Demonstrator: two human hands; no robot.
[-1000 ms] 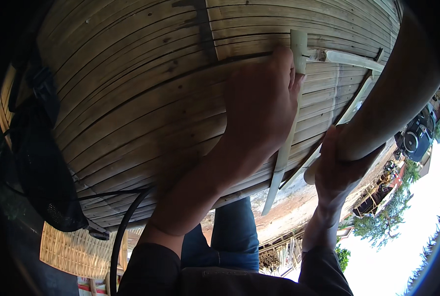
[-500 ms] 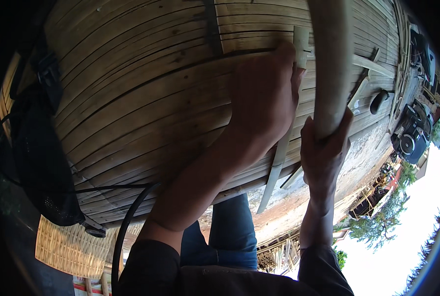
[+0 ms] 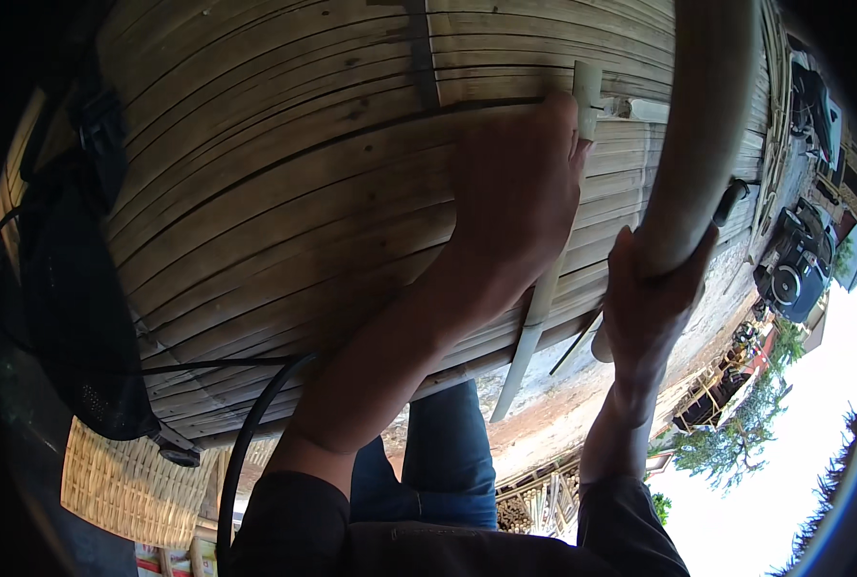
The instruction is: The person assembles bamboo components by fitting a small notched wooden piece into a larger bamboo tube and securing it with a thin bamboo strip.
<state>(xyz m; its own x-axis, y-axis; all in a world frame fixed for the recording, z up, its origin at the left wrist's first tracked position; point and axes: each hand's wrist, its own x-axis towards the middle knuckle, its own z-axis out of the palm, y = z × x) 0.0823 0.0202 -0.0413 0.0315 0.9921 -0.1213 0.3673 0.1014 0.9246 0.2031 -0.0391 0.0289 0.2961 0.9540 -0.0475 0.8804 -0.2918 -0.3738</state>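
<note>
My left hand (image 3: 520,197) is closed around a narrow pale bamboo strip (image 3: 587,101) near its far end. The strip has a small dark slit at that end, and its lower part slants down past the near edge of the slatted bamboo surface (image 3: 284,183). To the right, my right hand (image 3: 657,313) is wrapped around the near part of a thick, smooth bamboo pole (image 3: 703,135). The pole rises tilted toward the top of the view, its far end out of sight. Part of the left hand's grip is hidden behind its knuckles.
A short pale bamboo piece (image 3: 640,110) lies right of the strip, partly behind the pole. A small dark object (image 3: 731,202) sits near the right edge. At left are a black mesh bag (image 3: 77,298) and a black cable (image 3: 246,442); below hangs a woven bamboo mat (image 3: 130,476).
My right hand has swung the thick bamboo pole to the right, away from the strip, uncovering the short piece beside it. My left hand has stayed almost still on the strip.
</note>
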